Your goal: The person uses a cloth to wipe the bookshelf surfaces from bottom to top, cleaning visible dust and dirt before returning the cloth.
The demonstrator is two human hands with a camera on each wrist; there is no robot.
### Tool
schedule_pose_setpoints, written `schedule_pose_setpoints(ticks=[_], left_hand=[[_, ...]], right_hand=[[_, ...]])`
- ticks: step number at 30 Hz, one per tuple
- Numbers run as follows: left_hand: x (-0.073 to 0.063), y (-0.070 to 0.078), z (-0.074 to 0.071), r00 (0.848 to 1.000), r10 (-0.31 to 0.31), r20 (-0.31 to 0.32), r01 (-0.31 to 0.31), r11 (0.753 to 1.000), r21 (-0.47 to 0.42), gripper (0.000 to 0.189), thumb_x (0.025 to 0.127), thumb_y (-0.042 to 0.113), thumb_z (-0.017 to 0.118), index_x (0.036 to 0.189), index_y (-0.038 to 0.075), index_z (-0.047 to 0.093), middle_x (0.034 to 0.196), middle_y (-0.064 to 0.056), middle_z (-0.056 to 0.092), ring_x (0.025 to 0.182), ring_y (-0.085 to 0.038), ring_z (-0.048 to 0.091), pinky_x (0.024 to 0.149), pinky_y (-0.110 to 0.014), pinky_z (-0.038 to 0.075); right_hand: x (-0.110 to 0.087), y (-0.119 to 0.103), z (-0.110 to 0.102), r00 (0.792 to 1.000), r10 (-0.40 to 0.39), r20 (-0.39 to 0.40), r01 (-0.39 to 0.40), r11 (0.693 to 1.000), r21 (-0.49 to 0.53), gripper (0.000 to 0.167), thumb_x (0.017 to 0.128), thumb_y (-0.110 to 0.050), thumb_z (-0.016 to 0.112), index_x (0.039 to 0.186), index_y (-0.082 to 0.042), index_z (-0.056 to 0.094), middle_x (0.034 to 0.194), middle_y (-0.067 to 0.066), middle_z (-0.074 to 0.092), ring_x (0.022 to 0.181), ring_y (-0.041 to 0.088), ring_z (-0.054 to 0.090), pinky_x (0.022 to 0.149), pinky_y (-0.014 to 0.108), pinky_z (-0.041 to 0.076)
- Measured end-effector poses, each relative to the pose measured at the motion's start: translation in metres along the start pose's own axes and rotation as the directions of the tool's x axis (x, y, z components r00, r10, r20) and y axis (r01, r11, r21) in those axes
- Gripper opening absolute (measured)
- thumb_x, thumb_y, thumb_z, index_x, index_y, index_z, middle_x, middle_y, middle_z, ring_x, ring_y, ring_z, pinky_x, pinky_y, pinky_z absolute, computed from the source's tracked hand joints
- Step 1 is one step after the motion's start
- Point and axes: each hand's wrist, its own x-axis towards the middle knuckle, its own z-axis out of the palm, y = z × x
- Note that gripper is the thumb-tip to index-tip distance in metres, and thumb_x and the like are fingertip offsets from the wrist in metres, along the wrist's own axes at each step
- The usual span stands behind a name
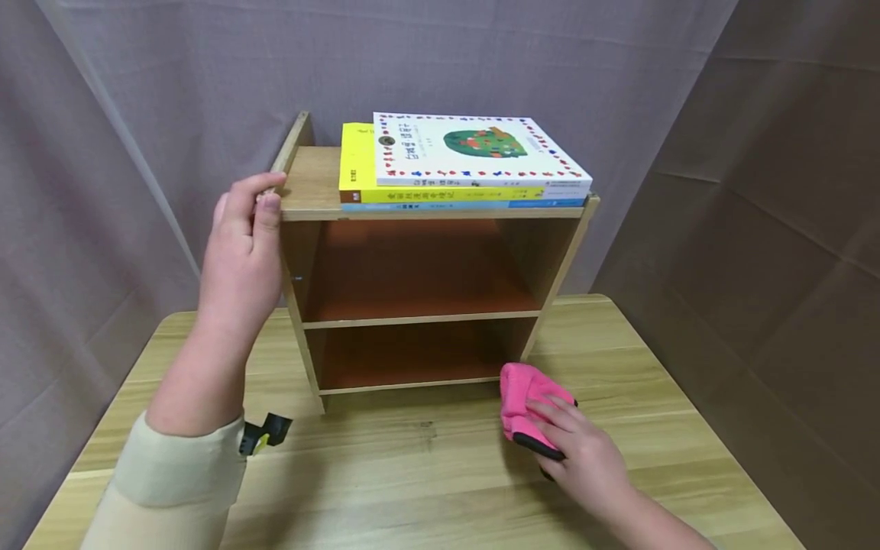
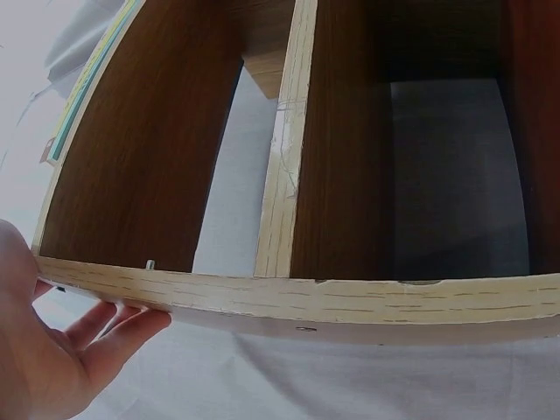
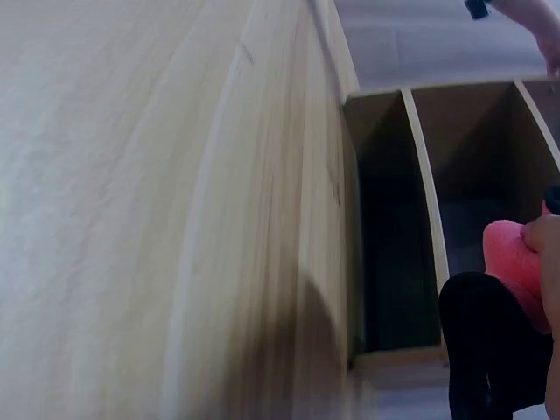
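Note:
A small wooden shelf point(image 1: 422, 319) with two open compartments stands on the table. My left hand point(image 1: 241, 237) grips its upper left corner; in the left wrist view the fingers point(image 2: 131, 337) lie along the outside of the side panel. A bunched pink cloth point(image 1: 522, 393) with black edging is held in my right hand point(image 1: 584, 454), close to the shelf's lower right front corner. The right wrist view shows the pink cloth point(image 3: 514, 262) partly, with most of that hand out of frame. On the shelf's top lie stacked books point(image 1: 474, 153), a white one uppermost over yellow and blue ones.
The wooden table point(image 1: 385, 473) has rounded back corners, and its surface extends in front of the shelf. Grey curtains point(image 1: 481, 53) hang behind and at both sides. A black strap mount point(image 1: 264, 434) sits on the left wrist.

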Motion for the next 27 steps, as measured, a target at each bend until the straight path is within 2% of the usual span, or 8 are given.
schedule_pose_setpoints(ticks=[4, 7, 11, 13, 17, 21, 24, 27], left_hand=[[-0.001, 0.0, -0.002, 1.0, 0.008, -0.006, -0.008, 1.0, -0.001, 0.042, 0.106, 0.043, 0.039, 0.141, 0.024, 0.052, 0.125, -0.013, 0.05, 0.11, -0.026, 0.045, 0.094, -0.046, 0.037], [-0.002, 0.0, -0.003, 1.0, 0.007, -0.008, -0.007, 1.0, 0.001, 0.043, 0.106, 0.045, 0.038, 0.14, 0.024, 0.052, 0.125, -0.013, 0.05, 0.11, -0.026, 0.045, 0.094, -0.046, 0.037], [-0.002, 0.002, -0.003, 1.0, -0.012, 0.007, 0.012, 1.0, 0.003, 0.045, 0.105, 0.049, 0.037, 0.141, 0.026, 0.051, 0.128, -0.011, 0.049, 0.11, -0.026, 0.045, 0.095, -0.048, 0.038], [-0.002, 0.002, -0.003, 1.0, -0.02, 0.021, 0.02, 1.0, -0.006, 0.045, 0.105, 0.049, 0.037, 0.141, 0.027, 0.05, 0.13, -0.011, 0.048, 0.112, -0.027, 0.045, 0.097, -0.049, 0.037], [-0.001, 0.002, -0.003, 0.999, -0.019, 0.034, 0.02, 0.999, -0.026, 0.044, 0.105, 0.047, 0.038, 0.142, 0.026, 0.05, 0.13, -0.011, 0.048, 0.112, -0.026, 0.045, 0.098, -0.049, 0.037], [0.0, 0.002, -0.002, 0.999, -0.012, 0.032, 0.013, 1.0, -0.026, 0.043, 0.105, 0.046, 0.039, 0.141, 0.026, 0.051, 0.129, -0.011, 0.048, 0.111, -0.026, 0.046, 0.097, -0.047, 0.037], [-0.001, 0.002, -0.002, 0.999, -0.015, 0.029, 0.016, 1.0, -0.026, 0.043, 0.105, 0.046, 0.039, 0.141, 0.026, 0.051, 0.13, -0.01, 0.048, 0.111, -0.026, 0.046, 0.097, -0.047, 0.037], [-0.001, 0.002, -0.002, 0.999, -0.017, 0.028, 0.018, 0.999, -0.028, 0.043, 0.105, 0.046, 0.039, 0.141, 0.026, 0.051, 0.129, -0.011, 0.048, 0.111, -0.026, 0.046, 0.097, -0.047, 0.037]], right_hand=[[-0.006, 0.008, -0.004, 0.987, 0.159, -0.027, -0.158, 0.987, 0.016, 0.031, 0.065, -0.003, 0.082, 0.095, -0.005, 0.078, 0.111, 0.007, 0.072, 0.101, 0.035, 0.066, 0.107, 0.008, 0.028], [-0.007, 0.011, -0.005, 0.93, 0.366, -0.025, -0.364, 0.93, 0.043, 0.029, 0.065, 0.001, 0.087, 0.093, -0.005, 0.079, 0.112, 0.006, 0.072, 0.103, 0.03, 0.067, 0.098, 0.003, 0.032], [-0.005, 0.016, -0.002, 0.76, 0.649, 0.025, -0.645, 0.751, 0.14, 0.012, 0.081, -0.007, 0.081, 0.092, -0.002, 0.079, 0.119, 0.007, 0.07, 0.111, 0.023, 0.064, 0.088, 0.0, 0.037], [-0.001, 0.018, 0.0, 0.664, 0.745, 0.066, -0.741, 0.643, 0.192, 0.021, 0.089, -0.018, 0.076, 0.101, 0.0, 0.077, 0.125, 0.01, 0.067, 0.118, 0.024, 0.061, 0.087, 0.001, 0.037], [0.009, 0.02, 0.009, 0.482, 0.868, 0.118, -0.854, 0.436, 0.282, 0.048, 0.094, -0.041, 0.068, 0.116, 0.001, 0.072, 0.118, 0.016, 0.069, 0.109, 0.023, 0.063, 0.079, 0.004, 0.044], [0.017, 0.017, 0.022, 0.293, 0.94, 0.174, -0.876, 0.191, 0.442, 0.058, 0.093, -0.052, 0.064, 0.109, 0.003, 0.069, 0.092, 0.011, 0.069, 0.082, 0.012, 0.06, 0.068, 0.017, 0.05], [0.024, 0.013, 0.031, 0.219, 0.947, 0.233, -0.824, 0.052, 0.564, 0.062, 0.093, -0.054, 0.061, 0.117, 0.003, 0.062, 0.099, 0.01, 0.068, 0.083, 0.005, 0.061, 0.072, 0.018, 0.052], [0.032, 0.008, 0.038, 0.222, 0.933, 0.282, -0.769, -0.01, 0.639, 0.065, 0.096, -0.054, 0.056, 0.134, -0.002, 0.054, 0.121, 0.014, 0.063, 0.097, 0.004, 0.063, 0.082, 0.016, 0.051]])
